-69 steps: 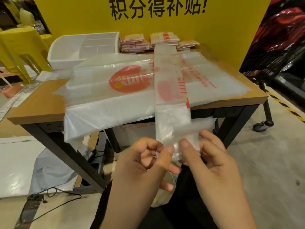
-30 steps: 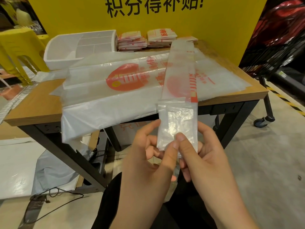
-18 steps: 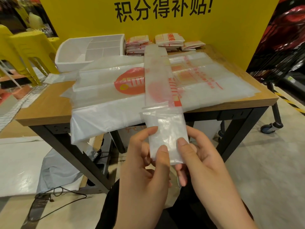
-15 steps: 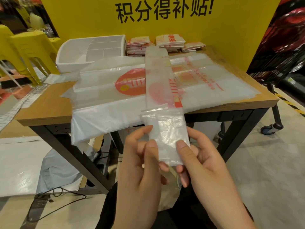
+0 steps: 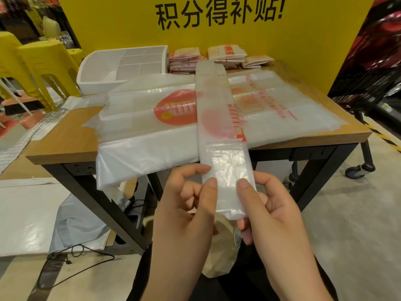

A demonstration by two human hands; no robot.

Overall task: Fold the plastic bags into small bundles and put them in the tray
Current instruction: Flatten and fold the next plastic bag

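Left hand (image 5: 186,213) and right hand (image 5: 275,213) pinch opposite edges of the folded bag strip (image 5: 219,135) between them.

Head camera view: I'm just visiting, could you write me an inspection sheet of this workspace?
Surface: wooden table, black legs.
Job's things: folded bag strip lies across flat plastic bags; white tray at back left; folded bundles beside it.
Clutter: nothing seen.
Grippers: left hand and right hand both pinch the strip's near end.
Cables: black cable on the floor under the table.
Surroundings: yellow board behind, yellow stools at left.
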